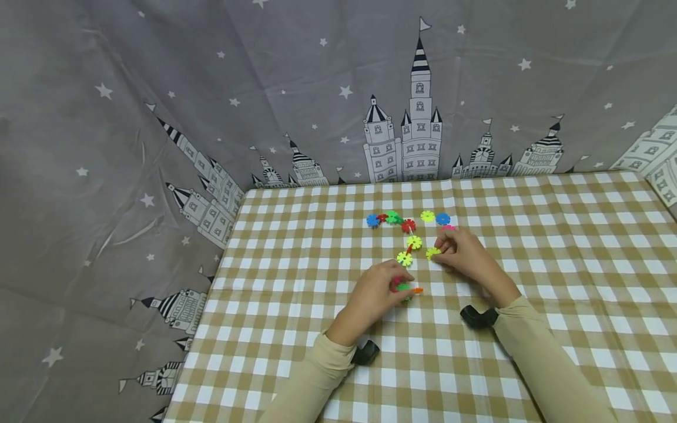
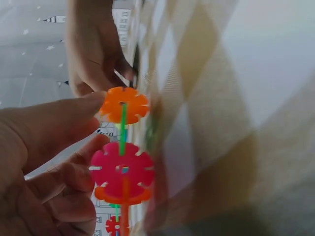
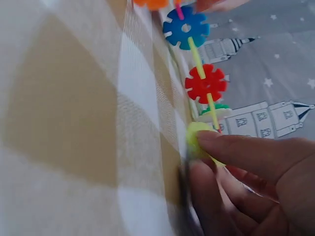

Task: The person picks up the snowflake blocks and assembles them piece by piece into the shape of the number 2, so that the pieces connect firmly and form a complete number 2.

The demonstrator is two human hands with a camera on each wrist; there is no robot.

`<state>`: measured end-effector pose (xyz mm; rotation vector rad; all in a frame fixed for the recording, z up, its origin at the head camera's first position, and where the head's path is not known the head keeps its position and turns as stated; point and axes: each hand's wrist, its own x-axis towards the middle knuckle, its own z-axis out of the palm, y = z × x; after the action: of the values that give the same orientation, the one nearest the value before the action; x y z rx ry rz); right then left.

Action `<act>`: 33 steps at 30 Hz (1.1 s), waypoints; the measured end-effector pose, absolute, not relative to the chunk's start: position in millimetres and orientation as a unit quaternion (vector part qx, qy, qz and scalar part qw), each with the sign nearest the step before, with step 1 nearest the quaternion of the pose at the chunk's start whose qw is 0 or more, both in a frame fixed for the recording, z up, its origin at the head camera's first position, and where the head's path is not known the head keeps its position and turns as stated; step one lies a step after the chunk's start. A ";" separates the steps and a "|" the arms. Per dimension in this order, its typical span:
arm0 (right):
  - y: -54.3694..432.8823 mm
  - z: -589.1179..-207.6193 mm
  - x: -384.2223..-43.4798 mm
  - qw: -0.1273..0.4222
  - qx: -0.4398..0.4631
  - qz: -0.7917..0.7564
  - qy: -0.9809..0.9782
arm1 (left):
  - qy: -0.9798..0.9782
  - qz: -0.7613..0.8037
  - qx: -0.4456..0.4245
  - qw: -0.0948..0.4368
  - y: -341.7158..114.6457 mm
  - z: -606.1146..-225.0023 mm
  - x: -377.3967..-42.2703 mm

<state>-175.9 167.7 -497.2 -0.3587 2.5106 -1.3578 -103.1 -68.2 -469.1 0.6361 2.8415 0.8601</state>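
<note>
Colourful notched plastic discs, slotted edge to edge, form a chain on the cloth. In the head view, my left hand (image 1: 374, 291) holds its near end, where pink, green and orange pieces show. The left wrist view shows fingertips on the rim of an orange disc (image 2: 124, 104), with a pink disc (image 2: 118, 162) below it. My right hand (image 1: 468, 254) pinches a yellow disc (image 1: 433, 253) between thumb and finger, right of the chain. From the right wrist, a blue disc (image 3: 186, 28) and a red disc (image 3: 206, 83) stand in line beyond that yellow one, which the fingertips partly cover.
Another blue disc (image 1: 373, 221) lies at the chain's far left end. Beyond my right hand lie a yellow disc (image 1: 428, 216), a blue disc (image 1: 442, 218) and a partly hidden pink piece (image 1: 448, 227). A checked cloth (image 1: 275, 282) covers the table; a grey castle-print curtain (image 1: 296, 76) hangs behind.
</note>
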 end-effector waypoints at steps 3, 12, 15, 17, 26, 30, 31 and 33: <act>172.7 -495.0 -162.8 0.202 -0.102 -0.524 0.821 | 0.940 0.262 0.212 0.044 -64.9 -470.8 -101.1; 179.1 -502.1 -136.5 0.320 -0.099 -0.599 0.728 | 0.947 0.228 0.226 0.023 -62.9 -470.9 -97.9; 178.2 -503.5 -134.2 0.326 -0.097 -0.599 0.725 | 0.946 0.223 0.233 0.024 -61.4 -470.9 -97.6; 177.1 -504.1 -133.4 0.327 -0.096 -0.598 0.726 | 0.945 0.221 0.238 0.025 -60.2 -471.6 -97.6; 172.1 -500.8 -130.6 0.326 -0.090 -0.604 0.722 | 0.945 0.204 0.256 0.010 -55.0 -474.1 -96.9; 168.2 -497.9 -129.5 0.320 -0.078 -0.606 0.723 | 0.948 0.192 0.253 -0.001 -53.7 -474.9 -96.2; 167.0 -497.4 -129.4 0.318 -0.077 -0.607 0.724 | 0.948 0.193 0.251 -0.002 -53.7 -474.8 -95.9; 164.6 -497.2 -129.6 0.316 -0.075 -0.606 0.726 | 0.949 0.199 0.246 -0.003 -53.8 -474.8 -95.5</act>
<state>-129.6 164.6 -497.2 -0.1967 1.9123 -1.5957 -95.5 -53.8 -474.8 0.7735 2.9852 0.6264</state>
